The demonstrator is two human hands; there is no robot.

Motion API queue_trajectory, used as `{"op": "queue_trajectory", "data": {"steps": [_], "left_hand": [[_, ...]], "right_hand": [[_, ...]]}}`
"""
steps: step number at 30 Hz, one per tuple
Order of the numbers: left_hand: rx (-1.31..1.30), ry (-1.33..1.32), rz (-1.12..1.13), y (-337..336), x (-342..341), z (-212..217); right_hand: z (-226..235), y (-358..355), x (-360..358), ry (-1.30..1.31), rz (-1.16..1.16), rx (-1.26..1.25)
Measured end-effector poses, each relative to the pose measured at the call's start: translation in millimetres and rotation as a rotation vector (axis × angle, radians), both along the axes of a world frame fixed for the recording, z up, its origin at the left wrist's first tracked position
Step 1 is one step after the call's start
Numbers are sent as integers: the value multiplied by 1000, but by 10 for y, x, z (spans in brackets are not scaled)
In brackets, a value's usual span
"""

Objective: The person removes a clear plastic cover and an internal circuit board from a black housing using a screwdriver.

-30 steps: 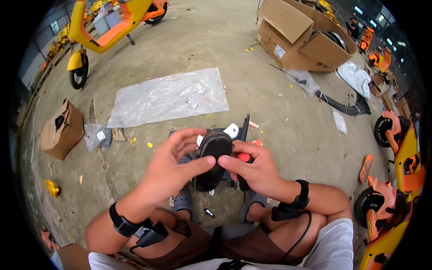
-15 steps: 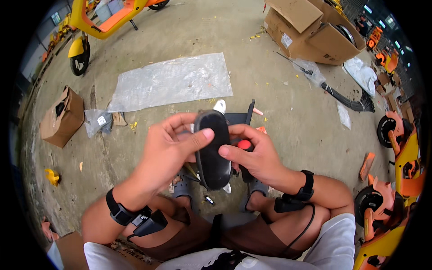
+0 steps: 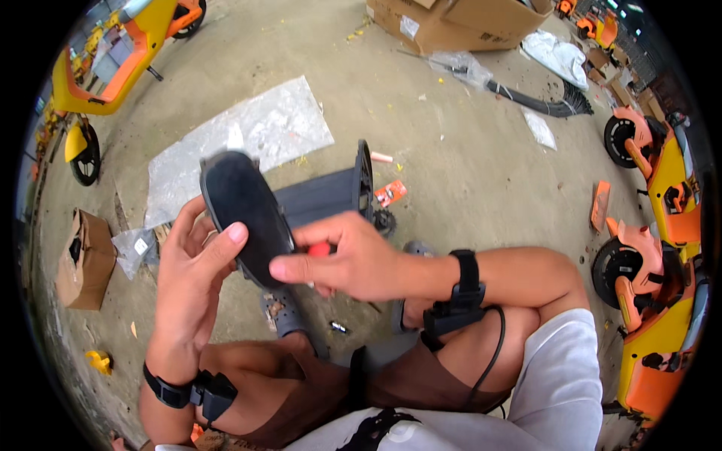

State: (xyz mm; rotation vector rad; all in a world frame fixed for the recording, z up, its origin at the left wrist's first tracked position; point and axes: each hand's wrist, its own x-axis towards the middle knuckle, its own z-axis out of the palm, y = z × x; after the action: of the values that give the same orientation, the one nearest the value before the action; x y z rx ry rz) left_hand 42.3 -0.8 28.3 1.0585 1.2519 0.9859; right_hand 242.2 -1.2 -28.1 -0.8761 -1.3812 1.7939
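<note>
A long black oval panel (image 3: pixel 244 207) with a smooth face, perhaps a display unit, is held up before me, tilted to the left. My left hand (image 3: pixel 188 278) grips its left side, thumb lying on the face and fingers behind. At the lower right edge, my right hand (image 3: pixel 365 255) pinches it with the thumb on the face. A red-ended object (image 3: pixel 320 248) shows among the right fingers; most of it is hidden. Behind my hands, a dark flat part (image 3: pixel 323 195) lies on the floor.
Clear plastic sheeting (image 3: pixel 271 124) lies ahead. A small carton (image 3: pixel 86 259) stands left, a large carton (image 3: pixel 466 26) at the back. Black cables (image 3: pixel 541 105) lie far right. Yellow and orange scooters (image 3: pixel 658 301) line the right; another scooter (image 3: pixel 113 75) is far left. An orange packet (image 3: pixel 389 193) lies near the dark part.
The panel and both hands have moved left in view, and the panel now leans to the left. My right hand has slid to its lower edge. The whole view has turned.
</note>
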Motion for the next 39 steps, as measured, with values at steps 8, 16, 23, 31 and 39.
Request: {"op": "queue_trajectory", "data": {"steps": [8, 16, 23, 31, 39], "left_hand": [[-152, 1, -238, -26, 159, -85], [41, -255, -108, 109, 15, -41], [94, -379, 85, 134, -38, 70], [84, -377, 254, 108, -105, 64], [6, -409, 338, 173, 118, 151]], "right_hand": [[-56, 35, 125, 1, -45, 6], [-56, 309, 332, 131, -609, -21], [-823, 416, 714, -8, -863, -406], [-1316, -87, 121, -308, -436, -573], [-1282, 137, -460, -243, -198, -659]]}}
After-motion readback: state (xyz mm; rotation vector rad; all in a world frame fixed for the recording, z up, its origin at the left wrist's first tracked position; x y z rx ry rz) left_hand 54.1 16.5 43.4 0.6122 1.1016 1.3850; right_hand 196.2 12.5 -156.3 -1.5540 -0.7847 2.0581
